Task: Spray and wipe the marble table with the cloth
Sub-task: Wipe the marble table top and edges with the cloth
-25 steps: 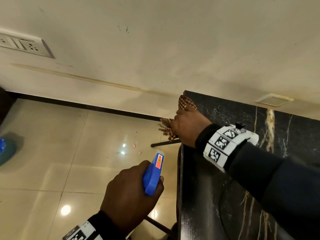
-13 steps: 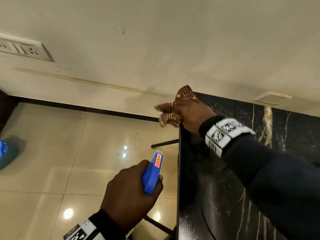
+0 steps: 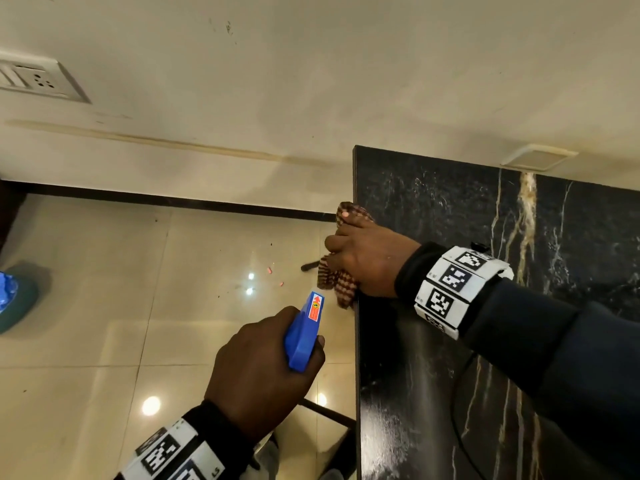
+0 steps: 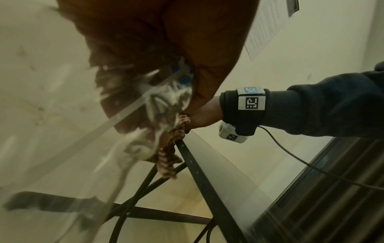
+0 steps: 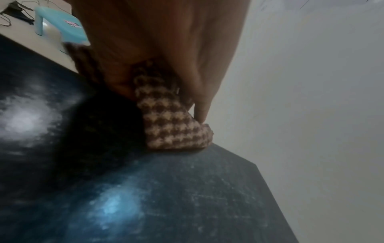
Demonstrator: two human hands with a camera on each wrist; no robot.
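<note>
The black marble table (image 3: 450, 209) with gold veins fills the right side of the head view. My right hand (image 3: 363, 261) grips a bunched brown-and-cream checked cloth (image 3: 337, 285) and presses it on the table's left edge, part of the cloth hanging over the side. From the right wrist view, the cloth (image 5: 174, 126) lies under the fingers on the dark top (image 5: 187, 197). My left hand (image 3: 263, 372) holds a blue spray bottle (image 3: 306, 330) over the floor, just left of the table edge. The left wrist view shows the bottle's clear body (image 4: 133, 105) blurred under the palm.
A cream wall with a switch plate (image 3: 38, 81) runs behind the table. Glossy beige floor tiles (image 3: 121, 306) lie to the left, with a blue-green object (image 3: 14, 299) at the far left edge. Black table legs (image 4: 145, 185) cross under the top.
My right hand has drawn the cloth back along the table's left edge, away from the far corner. The left hand with the spray bottle has stayed almost still.
</note>
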